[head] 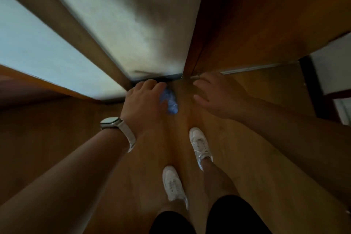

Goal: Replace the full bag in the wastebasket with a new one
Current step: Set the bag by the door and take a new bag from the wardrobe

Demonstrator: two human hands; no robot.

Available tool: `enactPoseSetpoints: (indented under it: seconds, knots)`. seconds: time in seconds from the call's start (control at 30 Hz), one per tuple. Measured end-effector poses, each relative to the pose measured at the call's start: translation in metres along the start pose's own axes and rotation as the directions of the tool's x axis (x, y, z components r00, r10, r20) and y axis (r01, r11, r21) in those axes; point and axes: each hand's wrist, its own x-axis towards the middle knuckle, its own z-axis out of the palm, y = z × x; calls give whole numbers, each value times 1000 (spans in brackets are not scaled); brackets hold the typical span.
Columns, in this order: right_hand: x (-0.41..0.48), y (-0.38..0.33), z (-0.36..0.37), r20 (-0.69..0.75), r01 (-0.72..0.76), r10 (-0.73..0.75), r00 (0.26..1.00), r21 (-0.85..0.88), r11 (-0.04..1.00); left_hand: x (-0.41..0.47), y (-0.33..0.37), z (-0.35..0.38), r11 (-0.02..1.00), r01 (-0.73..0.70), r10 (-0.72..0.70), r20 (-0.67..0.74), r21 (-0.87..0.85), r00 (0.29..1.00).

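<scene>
The person stood on a wooden floor point(247, 157), looking straight down, both arms stretched forward toward the centre of the frame. The left hand point(144, 100), a pale watch point(110, 122) on its wrist, was curled around a crumpled blue plastic bag point(170, 101), which showed just right of the knuckles at centre frame. The right hand point(218, 97) hung beside it, fingers spread loosely and holding nothing. Hand and bag were apart.

No wastebasket was visible anywhere in the view, and no full bag either. In my judgement the blue bag was the fresh liner, in hand and being carried; whether the full bag was already out could not be told. The next move would call for reaching the basket, then using both hands to shake the bag open and find its mouth, since thin film of this kind clings to itself.

The floor was warm brown boards, bare where visible. A pale panel point(133, 24), possibly a door or cabinet face, ran up from centre to upper left, with wooden panelling point(266, 15) at upper right. White shoes point(199, 142) stood at lower centre. Lighting was dim and the picture blurred.
</scene>
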Motion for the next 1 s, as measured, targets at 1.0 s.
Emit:
enactPoseSetpoints:
  seconds: [1.0]
  knots:
    - [-510, -16, -255, -310, -633, 630, 712, 106, 767, -217, 417, -174, 645, -705, 751, -77, 294, 656]
